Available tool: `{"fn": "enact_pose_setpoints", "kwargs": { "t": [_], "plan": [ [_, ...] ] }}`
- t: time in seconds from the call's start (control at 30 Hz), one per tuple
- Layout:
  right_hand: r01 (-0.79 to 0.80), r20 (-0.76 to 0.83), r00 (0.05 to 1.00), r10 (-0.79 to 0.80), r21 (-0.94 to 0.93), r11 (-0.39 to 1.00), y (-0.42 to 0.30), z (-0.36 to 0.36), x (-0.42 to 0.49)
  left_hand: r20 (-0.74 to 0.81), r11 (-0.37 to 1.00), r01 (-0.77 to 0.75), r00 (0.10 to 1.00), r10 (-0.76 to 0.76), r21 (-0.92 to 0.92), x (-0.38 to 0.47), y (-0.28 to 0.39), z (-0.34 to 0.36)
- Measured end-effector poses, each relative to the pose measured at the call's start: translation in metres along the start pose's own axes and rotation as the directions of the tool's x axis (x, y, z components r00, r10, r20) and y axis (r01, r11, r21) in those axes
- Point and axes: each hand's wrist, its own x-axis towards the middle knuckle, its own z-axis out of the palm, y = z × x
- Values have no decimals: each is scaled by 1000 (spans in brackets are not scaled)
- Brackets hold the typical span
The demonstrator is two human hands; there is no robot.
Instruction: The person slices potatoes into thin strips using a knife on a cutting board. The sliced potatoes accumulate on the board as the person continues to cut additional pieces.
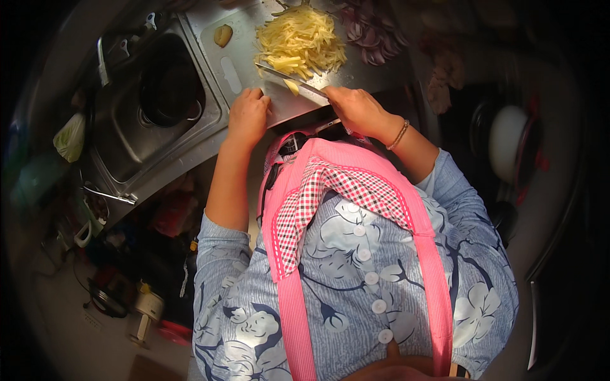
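My right hand (355, 107) grips a kitchen knife (290, 78) by its handle, the blade pointing left over a metal cutting board (281, 107). A small piece of potato (291, 87) lies against the blade. Just beyond the knife is a heap of pale yellow potato strips (305, 40). My left hand (249, 114) rests at the near edge of the board with its fingers curled; whether something is under them cannot be told. A small yellowish-brown piece (222, 35) sits at the board's far left, and sliced red onion (374, 38) is heaped at the right.
At the left is a steel sink (128, 147) holding a dark pot (169, 90), with a faucet (101, 62) behind. A leafy vegetable (70, 138) lies beyond it. Pale pieces, perhaps meat (443, 81), and a white round pan or bowl (507, 143) are at the right.
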Motion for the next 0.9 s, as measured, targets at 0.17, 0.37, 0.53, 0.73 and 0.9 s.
{"fn": "enact_pose_setpoints", "kwargs": {
  "t": [0.17,0.37,0.53,0.73,0.9],
  "plan": [
    [1,164,986,10,-72,997,-7,-3,2,-141,994,-92,987,83,-57,-26,28,13],
    [33,143,990,-9,-162,986,-11,-9,19,-357,983,-168,925,134,-67,-24,52,36],
    [61,108,993,-43,-170,984,-11,-13,23,-410,985,-172,899,153,-10,-11,48,42],
    [95,96,992,-79,-170,981,-12,-13,23,-449,994,-108,889,91,-12,-13,46,52],
    [88,88,993,-75,-148,985,-14,-6,24,-499,983,75,853,-152,-170,-21,53,58]
  ]
}}
